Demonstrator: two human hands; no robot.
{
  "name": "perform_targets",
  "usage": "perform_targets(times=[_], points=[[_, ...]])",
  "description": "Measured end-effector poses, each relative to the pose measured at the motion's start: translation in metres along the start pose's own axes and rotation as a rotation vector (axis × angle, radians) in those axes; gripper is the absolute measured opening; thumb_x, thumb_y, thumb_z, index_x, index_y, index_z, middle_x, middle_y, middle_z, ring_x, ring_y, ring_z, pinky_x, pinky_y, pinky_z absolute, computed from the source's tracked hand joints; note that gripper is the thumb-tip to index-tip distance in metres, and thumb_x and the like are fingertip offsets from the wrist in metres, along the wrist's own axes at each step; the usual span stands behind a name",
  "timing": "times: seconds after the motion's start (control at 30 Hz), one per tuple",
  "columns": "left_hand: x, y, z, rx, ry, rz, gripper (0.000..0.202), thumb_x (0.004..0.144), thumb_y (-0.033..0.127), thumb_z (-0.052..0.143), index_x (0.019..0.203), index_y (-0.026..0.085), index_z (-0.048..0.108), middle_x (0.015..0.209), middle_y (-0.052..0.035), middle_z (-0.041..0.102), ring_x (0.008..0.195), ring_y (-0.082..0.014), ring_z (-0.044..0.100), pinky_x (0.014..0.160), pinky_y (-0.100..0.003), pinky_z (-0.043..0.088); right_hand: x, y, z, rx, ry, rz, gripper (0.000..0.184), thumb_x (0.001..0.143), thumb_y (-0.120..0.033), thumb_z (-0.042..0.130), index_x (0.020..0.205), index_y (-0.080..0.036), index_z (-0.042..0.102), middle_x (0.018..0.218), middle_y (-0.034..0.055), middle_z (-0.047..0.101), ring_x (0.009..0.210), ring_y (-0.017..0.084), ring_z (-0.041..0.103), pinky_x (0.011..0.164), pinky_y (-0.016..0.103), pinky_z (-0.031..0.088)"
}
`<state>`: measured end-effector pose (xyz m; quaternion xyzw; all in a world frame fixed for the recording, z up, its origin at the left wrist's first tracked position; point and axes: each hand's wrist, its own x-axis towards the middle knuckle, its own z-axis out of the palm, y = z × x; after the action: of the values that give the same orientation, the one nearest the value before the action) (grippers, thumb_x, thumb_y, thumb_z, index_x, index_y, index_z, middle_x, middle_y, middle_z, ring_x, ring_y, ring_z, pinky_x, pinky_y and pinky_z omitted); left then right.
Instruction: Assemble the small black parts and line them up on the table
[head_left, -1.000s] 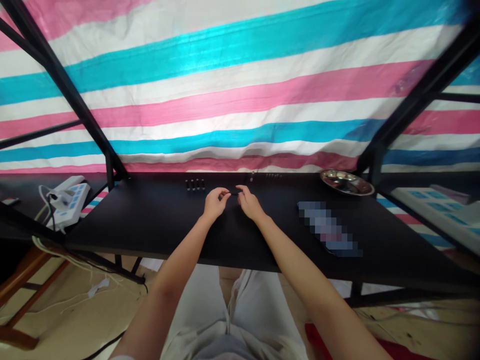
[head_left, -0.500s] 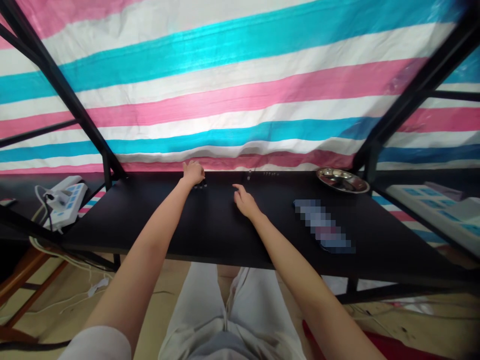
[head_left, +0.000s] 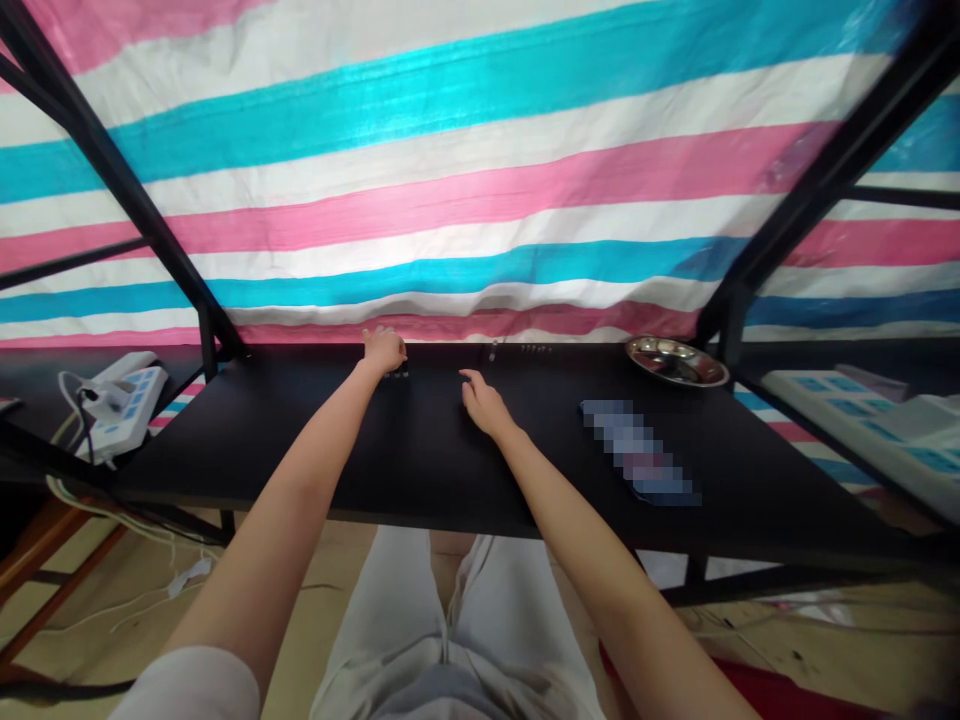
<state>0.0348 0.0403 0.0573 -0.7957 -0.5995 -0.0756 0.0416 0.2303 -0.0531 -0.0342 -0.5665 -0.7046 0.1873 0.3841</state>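
My left hand [head_left: 384, 350] is at the far edge of the black table [head_left: 420, 460]. Its thumb and forefinger come together in a pinch, and whatever they hold is too small to make out. Just below those fingertips lie several tiny shiny pieces [head_left: 397, 375]. To the right, my right hand [head_left: 486, 402] is low over the tabletop, forefinger stretched out and nothing visible in it. Beyond it stand a few small clear pieces [head_left: 493, 351], with a short row of similar pieces [head_left: 536, 349] along the back edge.
A round metal plate [head_left: 677, 361] sits at the back right, and a blurred-out flat object [head_left: 637, 452] lies in front of it. White power strips [head_left: 127, 410] with cables are at left. Black frame posts [head_left: 787, 200] flank the table before a striped sheet [head_left: 465, 200].
The whole view has shifted slightly, so things appear a little further left. Both hands stay at nearly the same places on the table, with small finger movements on the left.
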Motion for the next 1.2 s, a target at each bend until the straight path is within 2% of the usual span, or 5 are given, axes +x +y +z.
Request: perform_targets(times=[0.63,0.9,1.07,1.2], points=[[0.003,0.012,0.002,0.028,0.011,0.035,0.007,0.07,0.023,0.064,0.072,0.019,0.069,0.102,-0.0103,0.061,0.108,-0.0308,0.045,0.098,-0.057,0.023,0.002,0.004,-0.001,0.049,0.024,0.025,0.042,0.087,-0.034,0.028,0.122,-0.017,0.045,0.08,0.0063,0.063,0.069,0.019,0.058,0.076,0.035,0.043],[0.004,0.017,-0.009,0.029,0.035,0.045,0.012,0.072,0.025,0.062,0.08,0.02,0.069,0.103,-0.0096,0.061,0.108,-0.0305,0.045,0.097,-0.055,0.024,0.004,0.01,0.001,0.072,0.044,0.017,0.043,0.088,-0.036,0.027,0.121,-0.018,0.046,0.078,0.0052,0.063,0.069,0.018,0.058,0.076,0.035,0.043],[0.004,0.033,-0.011,-0.036,0.134,0.155,0.02,0.079,0.024,0.051,0.091,0.021,0.067,0.108,-0.0089,0.059,0.109,-0.0287,0.045,0.096,-0.052,0.023,0.004,0.011,0.0,0.081,0.051,0.028,0.042,0.087,-0.036,0.028,0.12,-0.018,0.047,0.078,0.0049,0.064,0.069,0.018,0.058,0.075,0.035,0.044],[0.004,0.044,-0.011,-0.052,0.13,0.212,0.022,0.081,0.023,0.048,0.093,0.021,0.066,0.109,-0.0085,0.059,0.11,-0.0278,0.044,0.097,-0.05,0.021,0.005,0.009,0.0,0.078,0.057,0.025,0.041,0.087,-0.035,0.028,0.12,-0.019,0.047,0.08,0.0054,0.064,0.07,0.018,0.059,0.075,0.034,0.044]])
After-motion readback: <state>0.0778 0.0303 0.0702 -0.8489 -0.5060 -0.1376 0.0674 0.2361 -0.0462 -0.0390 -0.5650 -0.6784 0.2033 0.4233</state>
